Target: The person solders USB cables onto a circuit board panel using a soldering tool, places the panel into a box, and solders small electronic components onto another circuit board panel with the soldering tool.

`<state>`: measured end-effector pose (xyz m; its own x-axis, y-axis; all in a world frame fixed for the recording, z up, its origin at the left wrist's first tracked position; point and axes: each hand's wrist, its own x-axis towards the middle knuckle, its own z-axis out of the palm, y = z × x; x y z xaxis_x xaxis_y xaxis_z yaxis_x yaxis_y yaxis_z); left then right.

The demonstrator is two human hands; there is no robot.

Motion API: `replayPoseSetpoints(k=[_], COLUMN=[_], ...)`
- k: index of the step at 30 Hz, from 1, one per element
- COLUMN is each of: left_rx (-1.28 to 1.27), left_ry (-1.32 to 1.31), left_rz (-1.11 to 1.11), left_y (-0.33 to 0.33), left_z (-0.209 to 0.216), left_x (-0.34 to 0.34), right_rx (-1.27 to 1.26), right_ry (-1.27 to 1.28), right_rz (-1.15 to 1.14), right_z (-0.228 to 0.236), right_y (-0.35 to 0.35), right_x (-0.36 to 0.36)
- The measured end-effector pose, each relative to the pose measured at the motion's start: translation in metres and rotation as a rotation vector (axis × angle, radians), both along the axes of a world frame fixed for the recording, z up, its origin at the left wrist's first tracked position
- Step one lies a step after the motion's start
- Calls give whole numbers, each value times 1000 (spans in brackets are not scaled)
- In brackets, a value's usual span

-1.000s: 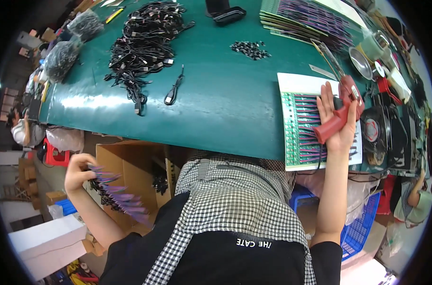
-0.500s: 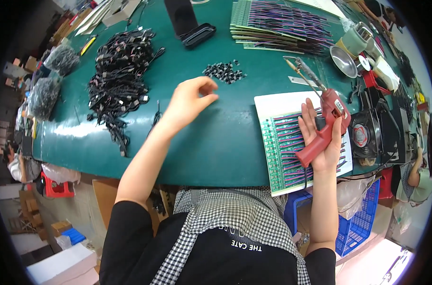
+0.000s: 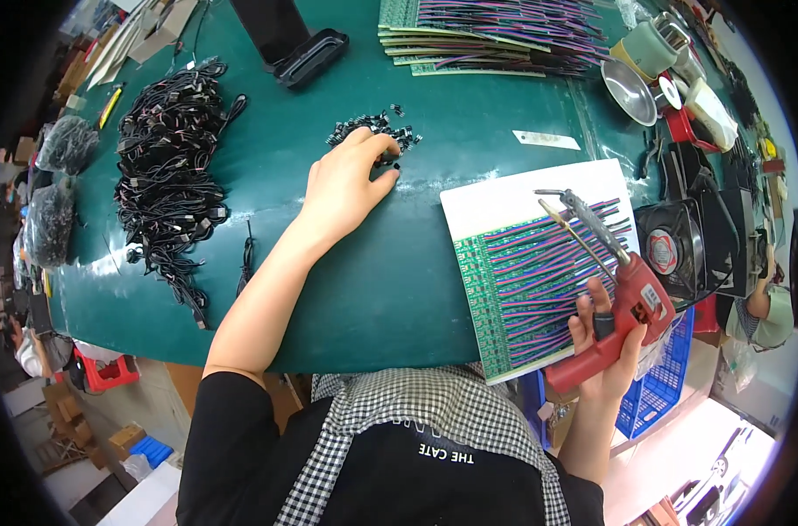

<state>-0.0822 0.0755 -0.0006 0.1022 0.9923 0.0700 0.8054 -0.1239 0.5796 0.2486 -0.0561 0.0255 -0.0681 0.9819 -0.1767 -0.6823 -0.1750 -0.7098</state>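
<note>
My left hand (image 3: 342, 188) reaches over a pile of small black parts (image 3: 406, 136). Its fingers curl down among the parts, with a gap between thumb and index finger; whether a part is caught under them is hidden. In my right hand (image 3: 623, 355) lies a red soldering gun (image 3: 631, 316), its handle across the palm and its metal tip and feed tube slanting up and left. Beneath the tip is a panel of green circuit boards (image 3: 487, 302) with rows of pink, blue and black wires (image 3: 548, 289), on a white backing board (image 3: 539, 188).
Bundled black cables (image 3: 171, 158) lie at the left. A phone on a black stand (image 3: 307, 57) and stacked wired circuit boards (image 3: 495, 39) are at the back. On the right are a metal bowl (image 3: 630, 92), a steel ruler (image 3: 546, 139) and a black fan unit (image 3: 671, 241).
My left hand has moved onto the pile of black parts. The soldering gun has shifted lower and nearer to me in my right hand. The whole view has also shifted.
</note>
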Motion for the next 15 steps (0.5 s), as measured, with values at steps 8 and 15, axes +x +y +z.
replayPoseSetpoints(k=[8,15], left_rx=[119,-443], left_ry=[-19,-935], left_rz=[-136,-68], left_y=[7,-32], left_z=[5,18], left_x=[0,25], right_rx=[-95,21], right_ry=[-17,-193], right_rz=[-80,40], right_z=[-2,1], right_y=[-11,-13], right_x=[1,-7])
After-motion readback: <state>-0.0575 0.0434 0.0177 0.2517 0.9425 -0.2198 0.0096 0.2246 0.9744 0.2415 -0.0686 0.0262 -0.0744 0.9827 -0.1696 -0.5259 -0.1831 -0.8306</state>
